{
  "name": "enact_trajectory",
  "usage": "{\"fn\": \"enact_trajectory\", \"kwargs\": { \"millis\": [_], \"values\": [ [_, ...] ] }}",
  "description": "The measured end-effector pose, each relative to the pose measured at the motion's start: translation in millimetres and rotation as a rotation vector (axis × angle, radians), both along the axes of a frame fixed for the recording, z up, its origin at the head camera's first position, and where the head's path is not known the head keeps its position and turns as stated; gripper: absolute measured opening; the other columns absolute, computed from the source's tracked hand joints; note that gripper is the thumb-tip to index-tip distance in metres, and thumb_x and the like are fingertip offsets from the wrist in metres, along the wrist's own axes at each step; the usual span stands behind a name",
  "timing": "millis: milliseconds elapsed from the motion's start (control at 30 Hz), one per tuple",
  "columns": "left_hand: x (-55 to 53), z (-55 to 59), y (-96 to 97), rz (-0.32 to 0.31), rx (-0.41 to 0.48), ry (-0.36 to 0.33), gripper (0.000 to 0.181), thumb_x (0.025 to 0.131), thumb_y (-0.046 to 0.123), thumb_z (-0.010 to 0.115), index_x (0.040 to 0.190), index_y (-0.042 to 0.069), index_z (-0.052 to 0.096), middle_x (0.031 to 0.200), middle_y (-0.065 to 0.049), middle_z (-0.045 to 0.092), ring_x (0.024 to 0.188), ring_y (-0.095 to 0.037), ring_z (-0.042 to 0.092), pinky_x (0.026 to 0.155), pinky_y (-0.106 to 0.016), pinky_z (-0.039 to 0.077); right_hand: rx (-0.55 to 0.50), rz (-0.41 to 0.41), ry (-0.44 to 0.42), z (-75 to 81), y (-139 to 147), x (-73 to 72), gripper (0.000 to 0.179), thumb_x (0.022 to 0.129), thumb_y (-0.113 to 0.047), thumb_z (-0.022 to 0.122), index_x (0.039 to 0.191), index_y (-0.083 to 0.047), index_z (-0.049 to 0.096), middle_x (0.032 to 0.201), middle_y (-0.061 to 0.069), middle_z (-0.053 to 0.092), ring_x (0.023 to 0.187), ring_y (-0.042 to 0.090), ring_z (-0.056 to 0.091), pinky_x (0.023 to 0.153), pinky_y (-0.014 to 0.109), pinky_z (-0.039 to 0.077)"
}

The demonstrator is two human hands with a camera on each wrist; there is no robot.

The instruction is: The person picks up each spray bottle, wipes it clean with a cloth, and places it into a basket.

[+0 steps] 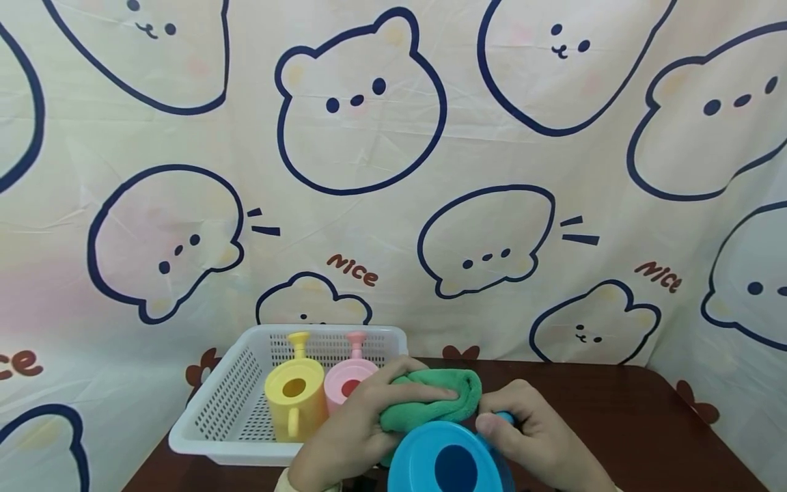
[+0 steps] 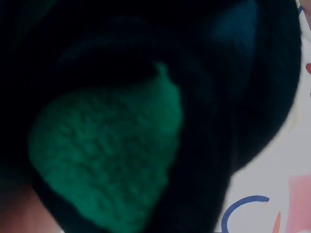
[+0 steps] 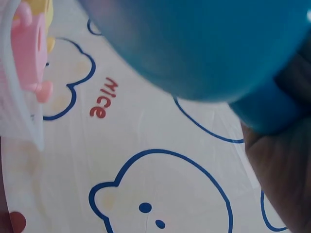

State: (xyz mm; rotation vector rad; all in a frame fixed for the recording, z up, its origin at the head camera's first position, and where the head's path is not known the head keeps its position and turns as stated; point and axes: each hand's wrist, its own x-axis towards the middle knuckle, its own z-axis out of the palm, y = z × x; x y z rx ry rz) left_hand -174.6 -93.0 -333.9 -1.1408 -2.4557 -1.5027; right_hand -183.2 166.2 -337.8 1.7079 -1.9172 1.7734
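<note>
A blue toy watering can with a dark round opening in its top is at the lower middle of the head view. My right hand grips a blue part that juts from the can's side; whether this is spout or handle I cannot tell. A folded green cloth is held in my left hand, with its fingers bent over the top, right beside the can. In the left wrist view the cloth fills much of a dark picture. The blue can looms large in the right wrist view.
Left of the hands stands a white perforated basket on the dark brown table. Inside it are a yellow watering can and a pink watering can, partly behind my left hand. A cartoon-printed curtain hangs behind the table.
</note>
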Motion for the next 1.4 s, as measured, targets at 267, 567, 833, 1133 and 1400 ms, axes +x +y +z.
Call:
{"fn": "enact_trajectory", "kwargs": {
  "millis": [267, 567, 833, 1133, 1400],
  "values": [
    [-4.8, -1.3, 2.6, 0.009, -0.041, -0.081, 0.041, 0.091, 0.033, 0.081, 0.13, 0.041, 0.073, 0.131, 0.014, 0.061, 0.126, -0.017, 0.056, 0.099, -0.036, 0.057, 0.029, -0.054, -0.052, 4.8, -2, 10.5, 0.033, 0.106, 0.009, 0.036, 0.088, -0.001, 0.062, 0.063, 0.009, 0.048, 0.055, 0.021, 0.055, 0.05, 0.029, 0.055],
    [-11.7, -6.0, 9.2, -0.057, -0.083, -0.172, 0.036, 0.085, 0.029, 0.087, 0.119, 0.035, 0.078, 0.124, 0.009, 0.064, 0.112, -0.008, 0.063, 0.094, -0.029, 0.061, -0.123, 0.011, -0.078, 4.8, 1, 11.5, 0.041, 0.114, -0.004, 0.025, 0.085, 0.005, 0.052, 0.061, 0.009, 0.039, 0.048, 0.021, 0.042, 0.041, 0.026, 0.04],
    [-10.2, -5.9, 4.7, -0.028, -0.155, -0.127, 0.03, 0.093, 0.026, 0.081, 0.122, 0.032, 0.077, 0.122, 0.009, 0.065, 0.107, -0.005, 0.062, 0.099, -0.038, 0.061, -0.179, -0.114, -0.137, 4.8, 10, 7.8, 0.05, 0.116, -0.016, 0.021, 0.083, 0.002, 0.054, 0.062, 0.01, 0.042, 0.051, 0.025, 0.048, 0.045, 0.031, 0.047],
    [-15.7, -4.9, -0.4, 0.074, -0.117, -0.052, 0.043, 0.087, 0.029, 0.086, 0.128, 0.034, 0.075, 0.129, 0.006, 0.064, 0.113, -0.017, 0.063, 0.097, -0.042, 0.06, -0.166, -0.378, -0.171, 11.9, 19, 10.0, 0.046, 0.115, -0.011, 0.025, 0.082, -0.004, 0.056, 0.063, 0.008, 0.04, 0.052, 0.023, 0.046, 0.048, 0.034, 0.047],
    [-9.7, -6.1, 1.7, 0.182, -0.111, 0.024, 0.053, 0.088, 0.019, 0.085, 0.137, 0.027, 0.069, 0.132, 0.001, 0.067, 0.114, -0.023, 0.063, 0.092, -0.052, 0.063, -0.385, -0.62, -0.192, 8.1, 15, 5.1, 0.047, 0.114, -0.008, 0.035, 0.068, -0.002, 0.039, 0.057, 0.007, 0.033, 0.046, 0.021, 0.035, 0.042, 0.038, 0.03]
  ]
}}
